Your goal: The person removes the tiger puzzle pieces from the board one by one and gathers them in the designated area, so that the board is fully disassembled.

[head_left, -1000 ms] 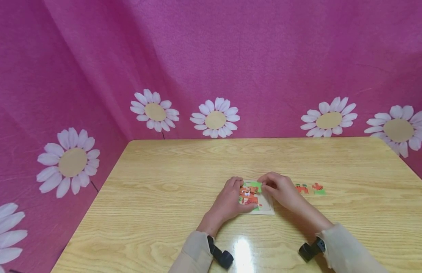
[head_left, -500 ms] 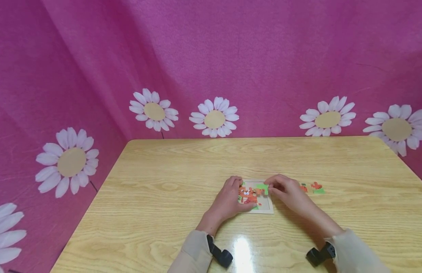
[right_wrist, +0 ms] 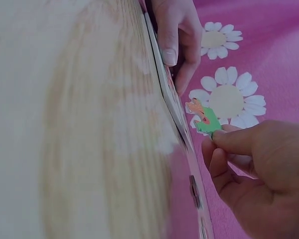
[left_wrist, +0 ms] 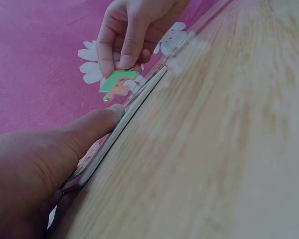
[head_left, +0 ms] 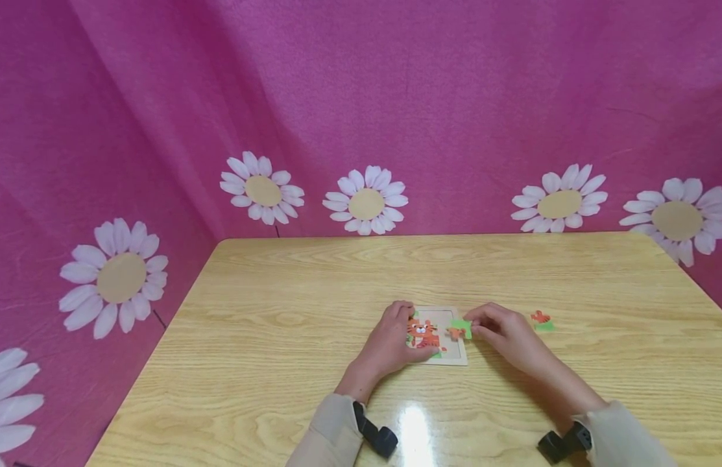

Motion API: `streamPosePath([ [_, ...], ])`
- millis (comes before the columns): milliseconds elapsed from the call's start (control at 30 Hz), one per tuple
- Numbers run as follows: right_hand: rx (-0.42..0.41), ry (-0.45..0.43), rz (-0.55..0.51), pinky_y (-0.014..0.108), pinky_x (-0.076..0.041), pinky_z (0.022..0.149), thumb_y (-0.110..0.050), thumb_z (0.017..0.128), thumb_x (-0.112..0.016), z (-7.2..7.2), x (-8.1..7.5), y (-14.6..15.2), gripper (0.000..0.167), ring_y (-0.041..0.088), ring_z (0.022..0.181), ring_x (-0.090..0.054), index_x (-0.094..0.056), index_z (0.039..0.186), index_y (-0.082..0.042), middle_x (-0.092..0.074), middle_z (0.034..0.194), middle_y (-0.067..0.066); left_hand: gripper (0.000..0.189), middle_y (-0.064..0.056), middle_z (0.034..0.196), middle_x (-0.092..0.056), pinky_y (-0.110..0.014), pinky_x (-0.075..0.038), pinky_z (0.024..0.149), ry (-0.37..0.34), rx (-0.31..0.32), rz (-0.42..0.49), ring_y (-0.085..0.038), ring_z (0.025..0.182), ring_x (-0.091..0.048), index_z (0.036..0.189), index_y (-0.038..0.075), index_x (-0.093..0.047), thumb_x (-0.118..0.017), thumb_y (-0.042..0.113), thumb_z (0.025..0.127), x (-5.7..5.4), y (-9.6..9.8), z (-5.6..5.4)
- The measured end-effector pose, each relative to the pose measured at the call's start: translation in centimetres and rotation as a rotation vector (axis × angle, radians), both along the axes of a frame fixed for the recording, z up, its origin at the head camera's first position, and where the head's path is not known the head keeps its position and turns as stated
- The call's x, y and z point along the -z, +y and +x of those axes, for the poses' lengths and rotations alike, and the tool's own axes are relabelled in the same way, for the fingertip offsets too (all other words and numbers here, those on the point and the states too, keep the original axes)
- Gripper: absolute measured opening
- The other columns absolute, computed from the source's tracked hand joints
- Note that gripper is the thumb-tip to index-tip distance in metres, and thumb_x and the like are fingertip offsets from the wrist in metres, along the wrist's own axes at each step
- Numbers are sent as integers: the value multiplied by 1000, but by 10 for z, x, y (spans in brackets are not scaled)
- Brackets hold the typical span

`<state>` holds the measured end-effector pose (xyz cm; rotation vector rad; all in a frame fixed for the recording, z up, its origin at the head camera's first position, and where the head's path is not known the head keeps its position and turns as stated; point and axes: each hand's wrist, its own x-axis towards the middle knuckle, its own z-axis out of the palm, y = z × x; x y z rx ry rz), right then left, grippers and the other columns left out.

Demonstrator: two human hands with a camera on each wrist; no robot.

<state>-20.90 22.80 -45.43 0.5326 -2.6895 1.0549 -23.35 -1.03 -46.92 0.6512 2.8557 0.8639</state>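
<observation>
My left hand (head_left: 386,347) grips the left part of a jigsaw puzzle board (head_left: 453,350), thumb along the near edge and fingers at the far edge. Fitted pieces on the board make up an orange tiger face (head_left: 421,332), partly covered by that hand. Between thumb and fingertips, my right hand (head_left: 509,334) pinches a green and orange puzzle piece (head_left: 462,327). In the right wrist view this puzzle piece (right_wrist: 209,120) is tilted and held clear of the board. The left wrist view has my left thumb (left_wrist: 97,127) lying on the board's edge.
A loose orange and green puzzle piece (head_left: 543,321) lies on the wooden table (head_left: 314,279), right of my right hand. A pink curtain (head_left: 454,117) with white flowers hangs behind the table and along its left side. Each wrist wears a black camera.
My right hand has moved right with the pinched piece, from the board's upper middle to its right edge. It now hides another loose piece seen earlier. My left hand stays in place.
</observation>
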Motion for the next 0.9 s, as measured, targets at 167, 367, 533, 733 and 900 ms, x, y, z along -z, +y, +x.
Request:
streamPosePath([
  [167,-11,27,5,18,-54,76,-1,88,-69,3,1,5,14,-4,86,-57,-71,98,-10,-71,95,0,87,-4,144,-42,-32,-41,112,0,-3,-8,-17,131,-43,144,5,-42,-76,53,80,1,0,0],
  [367,-15,7,11,18,-52,73,2,86,-69,7,-1,10,17,-5,82,-53,-71,100,-7,-71,95,3,86,-5,145,-42,-32,-41,112,0,2,2,-18,131,-43,143,4,-42,-76,52,80,0,-1,1],
  [533,-22,10,4,16,-51,72,2,88,-67,11,-1,14,16,-5,82,-53,-71,101,-7,-70,95,3,86,-5,146,-41,-32,-41,112,3,-1,-3,-18,133,-42,144,4,-43,-76,52,80,-1,-1,2],
  [733,-22,8,4,15,-51,73,2,87,-68,14,-1,21,17,-8,85,-53,-71,101,-7,-71,96,4,85,-4,144,-42,-31,-41,111,1,0,2,-17,129,-44,143,5,-43,-76,51,80,-1,0,1],
  [900,-30,5,-18,13,-50,72,3,87,-68,17,2,27,18,-9,85,-53,-71,100,-9,-69,96,3,84,-5,141,-44,-32,-41,111,3,6,14,-17,126,-44,141,4,-43,-76,50,80,0,-1,0],
])
